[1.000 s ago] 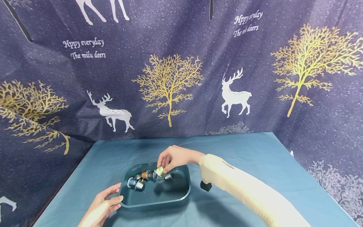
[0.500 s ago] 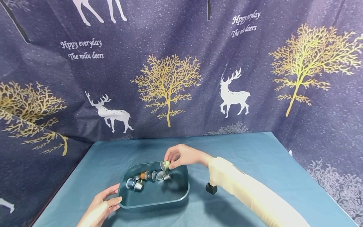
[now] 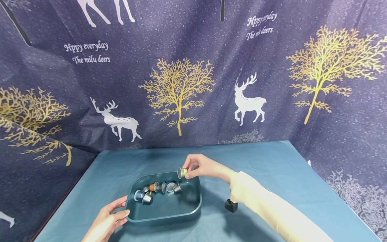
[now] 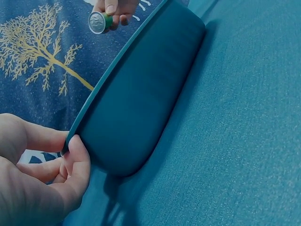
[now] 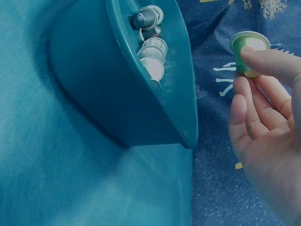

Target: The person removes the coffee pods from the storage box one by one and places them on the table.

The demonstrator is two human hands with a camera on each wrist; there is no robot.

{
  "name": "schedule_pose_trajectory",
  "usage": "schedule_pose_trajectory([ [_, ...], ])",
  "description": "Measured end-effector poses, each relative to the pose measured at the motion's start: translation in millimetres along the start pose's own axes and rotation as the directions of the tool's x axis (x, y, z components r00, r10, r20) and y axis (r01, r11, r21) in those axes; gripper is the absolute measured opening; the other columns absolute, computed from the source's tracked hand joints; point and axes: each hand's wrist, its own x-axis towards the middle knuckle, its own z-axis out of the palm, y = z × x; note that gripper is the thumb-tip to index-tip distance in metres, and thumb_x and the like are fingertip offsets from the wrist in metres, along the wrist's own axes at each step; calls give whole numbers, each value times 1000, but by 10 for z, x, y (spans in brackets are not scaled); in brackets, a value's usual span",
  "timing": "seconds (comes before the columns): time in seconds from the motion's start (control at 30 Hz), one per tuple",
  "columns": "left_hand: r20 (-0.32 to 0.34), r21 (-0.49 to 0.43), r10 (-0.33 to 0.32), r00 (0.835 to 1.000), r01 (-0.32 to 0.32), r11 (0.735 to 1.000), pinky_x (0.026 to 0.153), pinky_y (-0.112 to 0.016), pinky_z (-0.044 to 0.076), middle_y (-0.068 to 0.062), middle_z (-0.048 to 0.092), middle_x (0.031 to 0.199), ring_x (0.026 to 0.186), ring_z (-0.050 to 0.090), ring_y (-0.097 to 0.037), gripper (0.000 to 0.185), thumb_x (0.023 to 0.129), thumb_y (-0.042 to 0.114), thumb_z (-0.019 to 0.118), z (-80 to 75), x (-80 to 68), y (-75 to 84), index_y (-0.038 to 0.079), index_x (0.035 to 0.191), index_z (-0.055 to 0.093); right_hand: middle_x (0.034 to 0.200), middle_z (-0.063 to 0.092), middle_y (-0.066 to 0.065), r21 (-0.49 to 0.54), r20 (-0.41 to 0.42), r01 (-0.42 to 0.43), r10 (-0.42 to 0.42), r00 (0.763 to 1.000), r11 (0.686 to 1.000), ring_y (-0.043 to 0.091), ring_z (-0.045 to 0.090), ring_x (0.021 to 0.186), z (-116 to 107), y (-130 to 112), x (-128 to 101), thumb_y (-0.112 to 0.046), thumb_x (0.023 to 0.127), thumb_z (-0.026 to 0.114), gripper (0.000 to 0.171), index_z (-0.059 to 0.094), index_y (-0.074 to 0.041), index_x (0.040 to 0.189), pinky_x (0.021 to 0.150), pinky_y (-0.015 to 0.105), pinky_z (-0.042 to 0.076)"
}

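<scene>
My right hand (image 3: pixel 201 165) pinches a green coffee capsule (image 5: pixel 249 49) between thumb and fingers, above the far right rim of a dark teal tub (image 3: pixel 163 215). The capsule's silver foil lid (image 4: pixel 97 22) faces left in the head view. With thumb and fingers, my left hand (image 3: pixel 109 216) grips the tub's rim at the near left corner. Inside the tub several more capsules lie in a loose row along the far side. Among them are a blue capsule (image 3: pixel 139 195), an orange capsule (image 3: pixel 153 187) and a silver capsule (image 3: pixel 147 198).
A teal cloth (image 3: pixel 260 174) covers the table. Behind it hangs a dark blue curtain (image 3: pixel 211 111) printed with deer and trees. A small black block-shaped piece (image 3: pixel 231 205) shows below the right sleeve (image 3: pixel 266 205).
My right hand has lifted the green capsule from among the others and moved it up and to the right. The left hand keeps its grip on the rim.
</scene>
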Motion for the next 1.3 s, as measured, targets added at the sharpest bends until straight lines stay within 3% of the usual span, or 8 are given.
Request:
schedule_pose_trajectory([
  [0.17, 2, 12, 1, 1000, -1, 1000, 84, -34, 54, -24, 35, 139, 100, 59, -15, 69, 93, 6, 62, -5, -4, 6, -7, 152, 28, 101, 68, 18, 29, -37, -12, 13, 999, 999, 9, 63, 84, 10, -21, -91, -5, 85, 74, 29, 60, -2, 110, 83, 29, 53],
  [0.4, 14, 30, 9, 1000, -10, 999, 85, -34, 54, -26, 32, 141, 102, 58, -16, 70, 94, 8, 62, -11, -16, 8, -8, 152, 26, 110, 66, 8, -24, -41, -19, 18, 999, 1000, 16, 64, 92, 14, 17, -192, -12, 90, 71, 57, 53, -23, 143, 81, 30, 53],
  [0.6, 12, 28, 12, 1000, -12, 1000, 84, -34, 54, -26, 32, 141, 102, 58, -15, 70, 94, 8, 61, -13, -18, -7, -8, 152, 25, 123, 66, 10, -58, -70, -7, 3, 998, 998, 15, 61, 98, 18, 62, -254, -13, 93, 69, 47, 60, -24, 137, 83, 32, 52],
  [0.97, 7, 31, 15, 1000, -16, 999, 84, -33, 55, -27, 32, 142, 102, 59, -15, 71, 94, 8, 62, -15, -15, -16, -9, 152, 25, 112, 69, 7, -5, -123, -40, 39, 992, 999, 17, 62, 96, 15, 132, -337, -7, 87, 74, 43, 64, -16, 127, 73, 30, 55],
  [1.3, 14, 38, 11, 1000, -11, 999, 86, -35, 55, -28, 31, 142, 103, 59, -15, 70, 95, 9, 62, -9, -13, 1, -8, 152, 26, 109, 71, 11, 17, -165, -6, 9, 986, 1000, 13, 64, 93, -14, 265, -409, -2, 83, 76, 46, 64, -14, 125, 73, 28, 56],
])
